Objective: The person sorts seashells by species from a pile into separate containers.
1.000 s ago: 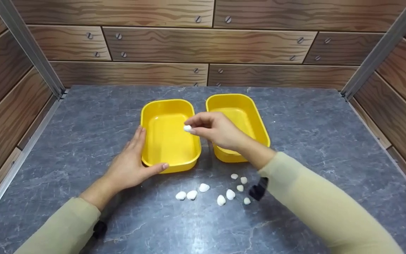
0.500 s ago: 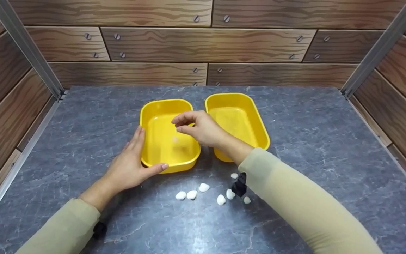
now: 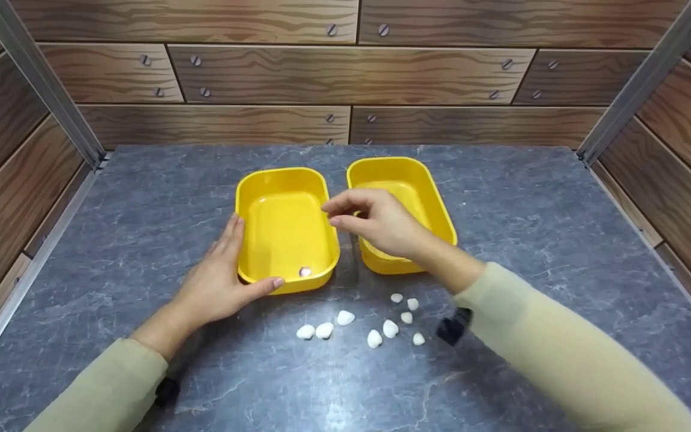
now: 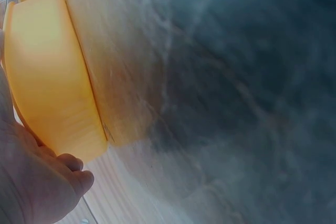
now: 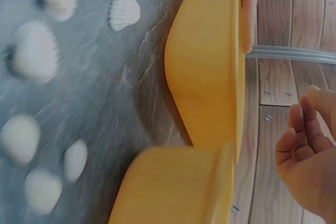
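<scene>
My left hand (image 3: pixel 216 282) holds the near left corner of the left yellow tub (image 3: pixel 288 283), its thumb over the near rim and its fingers along the left side. Inside that tub, against the near wall, lies one small seashell (image 3: pixel 305 272). My right hand (image 3: pixel 381 222) hovers above the gap between the tubs, partly covering the right yellow tub (image 3: pixel 444 216). Its fingers are loosely bent, thumb apart from them, with nothing held. Several white seashells (image 3: pixel 374 339) lie on the table in front of the tubs; ribs show on one shell (image 5: pixel 125 12) in the right wrist view.
The grey marbled table (image 3: pixel 159 198) is enclosed by wood-patterned walls (image 3: pixel 261 72) at the back and sides. Metal posts (image 3: pixel 39 84) stand at the rear corners. A black wrist strap part (image 3: pixel 454 326) hangs under the right sleeve, near the loose shells.
My right hand moved left over the left tub and let go of the seashell, which dropped in and now lies by the near wall. The hand has since drawn back right. My left hand stayed put.
</scene>
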Available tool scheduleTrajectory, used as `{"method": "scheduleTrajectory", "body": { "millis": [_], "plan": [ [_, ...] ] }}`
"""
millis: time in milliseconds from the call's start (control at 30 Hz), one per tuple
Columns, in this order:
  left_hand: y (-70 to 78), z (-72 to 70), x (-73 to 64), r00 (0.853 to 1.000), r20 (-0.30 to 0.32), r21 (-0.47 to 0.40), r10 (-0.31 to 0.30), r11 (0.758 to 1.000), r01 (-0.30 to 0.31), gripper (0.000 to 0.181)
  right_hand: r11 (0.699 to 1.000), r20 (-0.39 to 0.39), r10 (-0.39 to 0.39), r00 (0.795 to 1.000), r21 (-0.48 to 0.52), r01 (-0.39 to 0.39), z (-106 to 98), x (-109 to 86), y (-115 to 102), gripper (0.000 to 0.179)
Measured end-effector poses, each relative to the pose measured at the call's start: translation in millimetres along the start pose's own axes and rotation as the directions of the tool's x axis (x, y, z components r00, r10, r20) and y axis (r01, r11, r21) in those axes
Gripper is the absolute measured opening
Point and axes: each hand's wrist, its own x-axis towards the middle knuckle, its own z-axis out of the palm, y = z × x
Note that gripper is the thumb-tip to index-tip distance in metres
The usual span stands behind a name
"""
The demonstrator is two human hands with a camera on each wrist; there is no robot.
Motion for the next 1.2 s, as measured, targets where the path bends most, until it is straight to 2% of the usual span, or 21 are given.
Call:
{"method": "scheduleTrajectory", "body": {
  "millis": [133,233,400,700,933,1200],
  "plan": [
    [-0.1,-0.2,-0.5,1.0,-0.011,0.01,0.016,1.0,-0.016,0.131,0.998,0.003,-0.058,0.998,-0.009,0.058,-16.6,-25.4,1.8,0.018],
    [-1.0,0.0,-1.7,0.999,-0.02,0.014,0.027,1.0,-0.026,0.131,0.997,0.019,-0.073,0.997,-0.024,0.073,-26.6,-44.2,5.5,0.019],
    [-1.6,-0.1,-2.6,0.999,-0.022,0.016,0.026,1.0,-0.026,0.13,0.997,0.033,-0.024,0.999,-0.07,0.027,-37.8,-75.1,16.8,0.019],
    [-0.3,-0.3,-2.1,0.999,-0.022,0.01,0.035,0.999,-0.034,0.132,0.999,0.099,0.039,0.994,-0.034,-0.036,-45.8,-123.2,49.8,0.02],
    [-0.1,0.6,-2.7,0.999,-0.016,0.013,0.033,0.999,-0.033,0.13,0.997,0.192,0.077,0.978,-0.037,-0.071,-43.1,-145.1,71.1,0.022],
    [0.9,-0.6,-2.5,1.0,-0.009,0.014,0.023,1.0,-0.023,0.129,0.993,0.322,0.093,0.942,0.041,-0.112,-39.9,-157.9,84.7,0.025]
  ]
}}
